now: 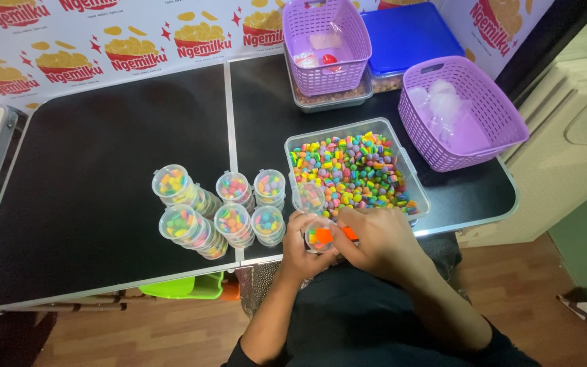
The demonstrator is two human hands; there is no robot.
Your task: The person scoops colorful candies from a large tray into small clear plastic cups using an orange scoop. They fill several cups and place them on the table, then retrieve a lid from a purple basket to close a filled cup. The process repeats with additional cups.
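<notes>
My left hand (298, 246) holds a small clear plastic cup (320, 236) at the table's near edge. My right hand (380, 239) grips an orange scoop (335, 234) whose tip sits over the cup's mouth, with coloured candy in it. Right behind the hands is a clear rectangular tub (410, 178) full of multicoloured candies. Another small cup (309, 196) leans inside the tub's near left corner. To the left, several filled, lidded cups (220, 205) stand stacked in two rows on the black table (90, 183).
A purple basket (498, 129) holding clear lids stands at the right. Another purple basket (356, 47) sits on a grey tray at the back, beside a blue-lidded box (412, 34). A green item (185, 287) lies under the table's front edge. A printed backdrop runs behind.
</notes>
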